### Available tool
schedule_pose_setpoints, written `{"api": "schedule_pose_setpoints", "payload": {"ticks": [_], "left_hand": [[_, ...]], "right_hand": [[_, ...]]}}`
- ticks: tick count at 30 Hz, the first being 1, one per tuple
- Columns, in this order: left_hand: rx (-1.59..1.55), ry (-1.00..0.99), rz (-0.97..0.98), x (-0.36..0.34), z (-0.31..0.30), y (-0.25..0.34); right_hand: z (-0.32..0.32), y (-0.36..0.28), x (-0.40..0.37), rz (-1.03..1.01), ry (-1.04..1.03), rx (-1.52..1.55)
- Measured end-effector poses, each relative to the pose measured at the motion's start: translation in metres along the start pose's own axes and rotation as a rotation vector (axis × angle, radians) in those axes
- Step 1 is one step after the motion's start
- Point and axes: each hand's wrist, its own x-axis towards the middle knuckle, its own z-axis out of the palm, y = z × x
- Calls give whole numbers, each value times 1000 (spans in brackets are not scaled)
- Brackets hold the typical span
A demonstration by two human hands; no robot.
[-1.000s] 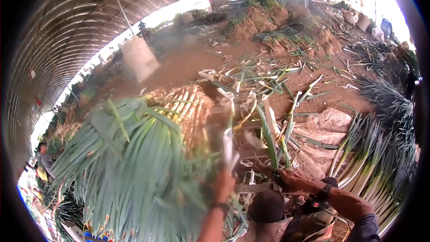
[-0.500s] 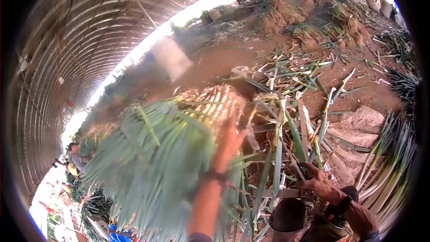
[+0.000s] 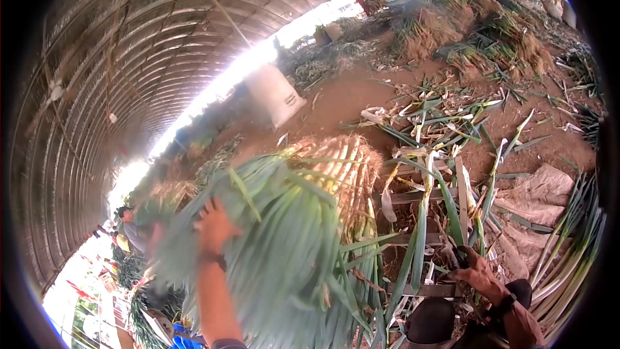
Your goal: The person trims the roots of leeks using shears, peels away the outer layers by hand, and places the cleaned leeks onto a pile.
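Observation:
A large heap of green onions (image 3: 290,220) lies at the centre left, its leaves toward the lower left and its pale, rooty ends at the upper right. My left hand (image 3: 216,225) rests on the leaves, with its fingers spread and nothing held. Lower right, near my knee, my right hand (image 3: 476,273) is curled around a small dark tool (image 3: 461,256), whose shape is mostly hidden. Loose leaves and stalks (image 3: 423,220) lie over a wooden frame (image 3: 429,291) between the heap and my right hand.
Trimmed onions (image 3: 568,258) lie at the far right beside a brown sack (image 3: 533,200). A white sack (image 3: 274,95) stands on the soil beyond the heap. More onion piles (image 3: 433,29) are at the back. Another person (image 3: 134,231) is at the far left.
My left hand has moved left from near the root ends onto the leaves. My right hand stays around the dark tool. The whole view has shifted slightly.

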Motion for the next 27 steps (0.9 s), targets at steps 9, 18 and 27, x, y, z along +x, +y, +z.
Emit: {"api": "schedule_pose_setpoints", "payload": {"ticks": [9, 18, 27], "left_hand": [[5, 148, 25, 14, 62, -13], [-76, 168, 50, -50, 47, 31], [-145, 345, 87, -152, 66, 63]], "right_hand": [[29, -49, -1, 184, 212, -424], [26, -41, -2, 170, 198, -542], [27, -42, -3, 173, 160, -524]]}}
